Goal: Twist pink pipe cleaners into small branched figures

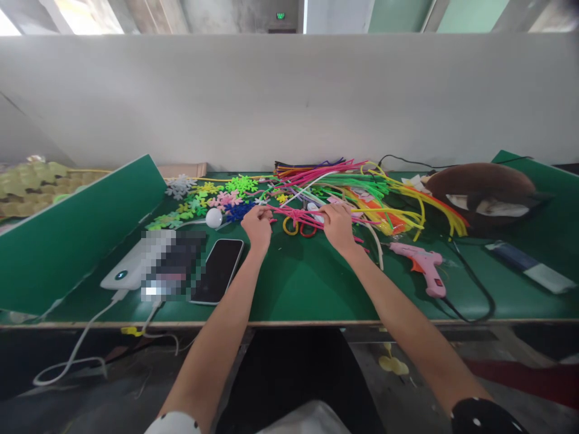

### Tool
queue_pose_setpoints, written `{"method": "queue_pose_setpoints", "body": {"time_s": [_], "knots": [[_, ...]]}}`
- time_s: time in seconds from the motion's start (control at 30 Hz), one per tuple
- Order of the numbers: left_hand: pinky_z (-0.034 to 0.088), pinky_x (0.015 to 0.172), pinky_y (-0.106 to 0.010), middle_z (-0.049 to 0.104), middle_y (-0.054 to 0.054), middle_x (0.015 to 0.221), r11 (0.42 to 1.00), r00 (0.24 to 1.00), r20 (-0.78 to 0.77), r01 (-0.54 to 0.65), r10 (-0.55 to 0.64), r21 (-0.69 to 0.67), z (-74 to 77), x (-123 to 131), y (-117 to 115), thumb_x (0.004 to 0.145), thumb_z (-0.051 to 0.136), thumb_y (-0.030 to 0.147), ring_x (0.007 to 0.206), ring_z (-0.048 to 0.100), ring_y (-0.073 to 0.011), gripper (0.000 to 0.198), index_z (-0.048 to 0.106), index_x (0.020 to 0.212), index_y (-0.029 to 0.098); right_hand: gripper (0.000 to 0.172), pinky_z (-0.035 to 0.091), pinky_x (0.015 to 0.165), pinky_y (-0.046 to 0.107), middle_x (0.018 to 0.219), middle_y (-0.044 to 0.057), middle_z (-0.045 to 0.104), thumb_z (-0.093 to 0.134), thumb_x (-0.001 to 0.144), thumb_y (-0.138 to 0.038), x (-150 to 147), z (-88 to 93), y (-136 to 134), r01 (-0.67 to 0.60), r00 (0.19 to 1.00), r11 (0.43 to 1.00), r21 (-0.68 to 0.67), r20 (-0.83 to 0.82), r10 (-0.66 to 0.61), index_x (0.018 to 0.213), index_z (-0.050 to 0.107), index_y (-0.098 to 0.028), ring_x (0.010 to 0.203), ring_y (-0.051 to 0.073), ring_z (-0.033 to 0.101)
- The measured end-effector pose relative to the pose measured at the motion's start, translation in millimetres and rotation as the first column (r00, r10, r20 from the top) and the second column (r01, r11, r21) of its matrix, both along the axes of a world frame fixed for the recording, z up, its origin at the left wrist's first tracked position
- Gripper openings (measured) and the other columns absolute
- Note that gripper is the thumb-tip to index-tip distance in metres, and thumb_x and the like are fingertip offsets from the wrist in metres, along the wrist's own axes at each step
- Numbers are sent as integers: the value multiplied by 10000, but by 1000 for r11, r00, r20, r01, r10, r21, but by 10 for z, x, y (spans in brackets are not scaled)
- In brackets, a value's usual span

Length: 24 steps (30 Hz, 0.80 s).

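Between my two hands stretches a bundle of pink pipe cleaners (pixel 296 214), crossed and gathered at its middle. My left hand (pixel 257 228) pinches its left ends, fingers closed. At the other side my right hand (pixel 337 226) is closed around the right part, and several pink ends stick out past it. Just below the bundle lie scissors (pixel 290 226) with yellow and red handle loops, their blades hidden. Behind my hands spreads a pile of loose pipe cleaners (pixel 325 178) in pink, green, purple and yellow. Snowflake shapes (pixel 242 184) in green, pink, blue and grey lie to the left.
A phone (pixel 217 271), a white power bank (pixel 136 259) with cables and a round white object (pixel 214 217) are at left. A pink glue gun (pixel 423 262) with a black cord lies right, near a brown plush-like object (pixel 482 184). Green dividers (pixel 90 241) flank the table.
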<state>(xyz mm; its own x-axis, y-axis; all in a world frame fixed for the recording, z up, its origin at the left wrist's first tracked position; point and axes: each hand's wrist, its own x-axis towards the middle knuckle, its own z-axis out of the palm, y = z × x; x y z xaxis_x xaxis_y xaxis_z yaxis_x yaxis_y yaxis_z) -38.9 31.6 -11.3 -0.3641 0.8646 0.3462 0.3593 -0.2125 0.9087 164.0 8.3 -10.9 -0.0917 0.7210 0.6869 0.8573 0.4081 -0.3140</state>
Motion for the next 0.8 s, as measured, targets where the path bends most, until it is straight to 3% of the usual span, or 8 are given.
{"method": "queue_pose_setpoints", "body": {"time_s": [0.2, 0.33, 0.5, 0.6, 0.67, 0.73, 0.8], "knots": [[497, 651, -221, 614, -12, 683, 983, 969, 193, -168, 151, 74, -9, -54, 56, 684, 378, 75, 648, 618, -105, 222, 576, 742, 158, 272, 344, 827, 354, 795, 65, 642, 357, 829, -110, 7, 6, -4, 29, 998, 997, 67, -62, -24, 801, 615, -191, 816, 219, 541], [486, 650, -198, 599, -14, 737, 962, 916, 323, -270, 240, 51, 10, -83, 101, 693, 377, 54, 647, 597, -81, 228, 554, 791, 157, 263, 357, 834, 380, 826, 81, 636, 357, 842, -146, -5, 32, -21, 20, 993, 998, 53, -117, -14, 829, 614, -195, 874, 237, 546], [427, 526, -182, 595, -19, 844, 944, 872, 392, -329, 293, 25, 52, -100, 105, 762, 413, 105, 510, 488, -41, 190, 555, 880, 153, 255, 381, 831, 378, 863, 84, 644, 364, 824, -144, -25, 39, -31, -36, 989, 999, 22, -140, 38, 865, 610, -200, 882, 236, 554], [398, 496, -201, 601, -20, 843, 946, 888, 353, -324, 294, 27, 72, -93, 80, 815, 379, 142, 483, 457, -50, 207, 558, 919, 153, 279, 394, 830, 373, 873, 82, 647, 354, 809, -117, -24, 32, -25, -30, 986, 999, 35, -164, 35, 881, 610, -203, 871, 232, 560], [416, 546, -218, 612, -18, 811, 968, 951, 213, -242, 225, 59, 72, -58, 46, 819, 401, 160, 548, 505, -81, 193, 577, 900, 160, 289, 407, 809, 363, 876, 96, 639, 352, 792, -99, -17, 27, -18, -15, 984, 999, 31, -175, 20, 895, 609, -184, 869, 235, 558], [442, 655, -244, 632, -22, 804, 996, 998, -43, -39, 43, 83, 52, 10, 2, 780, 485, 160, 677, 558, -123, 130, 604, 833, 172, 297, 418, 779, 353, 872, 108, 625, 349, 775, -88, -7, 23, -9, -1, 983, 1000, 18, -182, 4, 901, 608, -166, 860, 238, 554], [441, 764, -291, 655, -35, 854, 969, 915, -329, 248, -233, 4, 11, 100, -43, 742, 525, 126, 785, 575, -162, 125, 628, 781, 185, 306, 424, 757, 347, 870, 109, 615, 344, 764, -82, 0, 21, -2, 0, 983, 1000, 8, -183, 1, 899, 606, -163, 853, 238, 552]]}}
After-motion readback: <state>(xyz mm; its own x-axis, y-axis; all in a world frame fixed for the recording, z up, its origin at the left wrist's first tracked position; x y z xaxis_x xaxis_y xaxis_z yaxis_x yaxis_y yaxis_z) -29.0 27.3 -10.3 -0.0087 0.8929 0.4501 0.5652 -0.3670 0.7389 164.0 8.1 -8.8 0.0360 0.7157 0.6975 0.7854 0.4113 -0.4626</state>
